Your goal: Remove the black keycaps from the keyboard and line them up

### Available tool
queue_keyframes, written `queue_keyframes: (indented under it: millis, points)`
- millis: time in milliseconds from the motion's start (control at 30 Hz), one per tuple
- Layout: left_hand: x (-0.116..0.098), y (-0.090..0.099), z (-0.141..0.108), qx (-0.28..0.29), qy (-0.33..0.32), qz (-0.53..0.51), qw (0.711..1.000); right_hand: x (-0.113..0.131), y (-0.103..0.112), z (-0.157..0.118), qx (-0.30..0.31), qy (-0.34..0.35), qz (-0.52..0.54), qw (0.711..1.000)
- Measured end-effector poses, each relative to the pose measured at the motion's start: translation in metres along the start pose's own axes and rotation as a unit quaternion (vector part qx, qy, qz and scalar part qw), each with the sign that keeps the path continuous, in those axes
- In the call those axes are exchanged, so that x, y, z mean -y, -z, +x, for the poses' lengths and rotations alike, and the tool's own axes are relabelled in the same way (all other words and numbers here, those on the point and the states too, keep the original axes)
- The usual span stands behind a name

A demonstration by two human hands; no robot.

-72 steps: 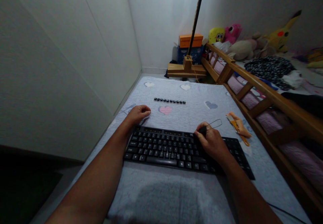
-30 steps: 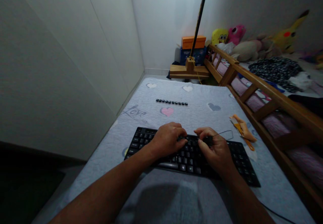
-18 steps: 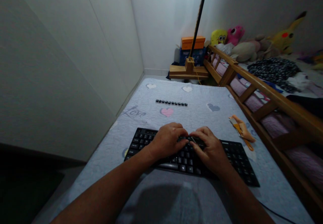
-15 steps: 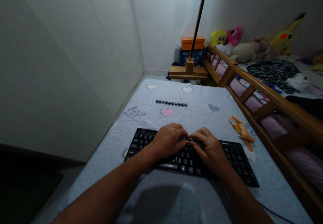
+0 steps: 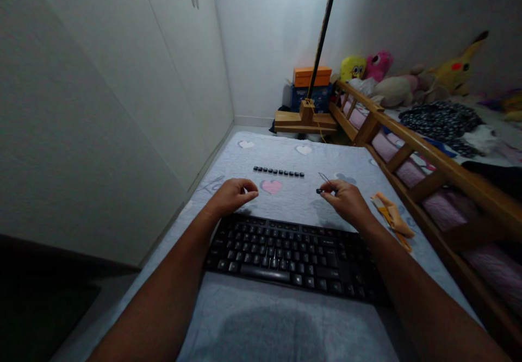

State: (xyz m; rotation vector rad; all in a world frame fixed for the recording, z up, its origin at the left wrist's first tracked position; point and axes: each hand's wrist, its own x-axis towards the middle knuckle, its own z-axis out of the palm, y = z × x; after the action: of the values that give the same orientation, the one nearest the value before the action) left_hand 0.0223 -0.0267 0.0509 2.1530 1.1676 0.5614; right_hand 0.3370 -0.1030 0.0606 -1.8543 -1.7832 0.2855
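A black keyboard lies across the cloth-covered table. Beyond it, a row of several small black keycaps stretches from left to right. Past the keyboard's upper right part, my right hand pinches a black keycap between its fingertips, along with a thin wire tool. My left hand hovers over the keyboard's upper left edge, its fingers curved and thumb near them; nothing shows between them.
An orange-handled brush and an orange cloth lie on the right. A wooden bed rail runs along the right side. A wooden stand with a black pole is behind the table.
Both hands have lifted from the middle of the keyboard and moved apart, the left to the left, the right forward with a keycap now visible in it.
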Motion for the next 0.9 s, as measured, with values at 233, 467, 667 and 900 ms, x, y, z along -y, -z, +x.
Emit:
queue_keyframes:
  millis: [233, 467, 667, 900]
  points:
    - [0.043, -0.013, 0.009, -0.085, 0.062, -0.087, 0.991, -0.018, -0.025, 0.054, 0.007, -0.041, -0.029, 0.999]
    - [0.053, -0.018, 0.011, -0.126, 0.076, -0.151, 0.977, -0.032, -0.044, 0.082, 0.000, -0.064, -0.051, 0.997]
    - [0.052, -0.018, 0.011, -0.122, 0.080, -0.146, 0.978, -0.032, -0.056, 0.092, 0.010, -0.068, -0.067, 0.995]
    - [0.054, -0.019, 0.013, -0.129, 0.077, -0.147, 0.978, -0.033, -0.063, 0.098, 0.011, -0.088, -0.091, 0.992]
